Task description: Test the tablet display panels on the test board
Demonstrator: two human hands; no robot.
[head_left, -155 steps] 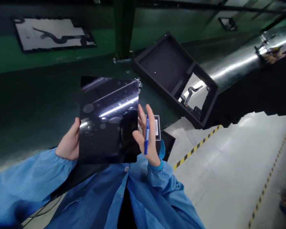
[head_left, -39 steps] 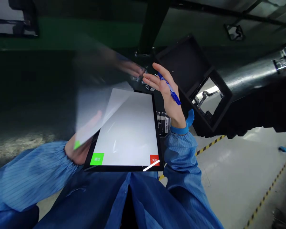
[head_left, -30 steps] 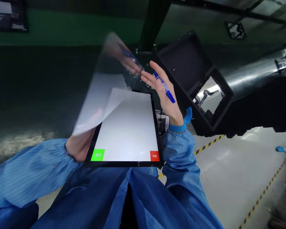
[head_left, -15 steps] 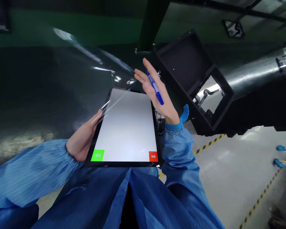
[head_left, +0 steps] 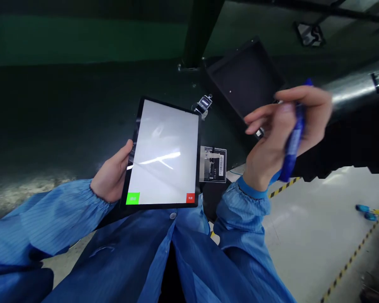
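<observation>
My left hand [head_left: 113,176] grips the left edge of a tablet [head_left: 164,151] whose screen glows white, with a green square at its lower left corner and a red one at its lower right. My right hand [head_left: 281,134] is raised to the right of the tablet, over a black tray, blurred by motion. Its fingers are curled around a blue pen [head_left: 292,147] that points downward. No film shows on the screen.
A black foam tray [head_left: 240,75] lies on the dark green bench [head_left: 50,109]. A small metal clip [head_left: 204,103] sits by the tablet's top right corner, and a labelled part [head_left: 213,164] lies to its right. Grey floor with yellow-black tape [head_left: 281,189] is at the right.
The clear film that my right hand peeled up from the screen is gone from view. My right hand has swung right, away from the tablet. The screen went from dark to white earlier.
</observation>
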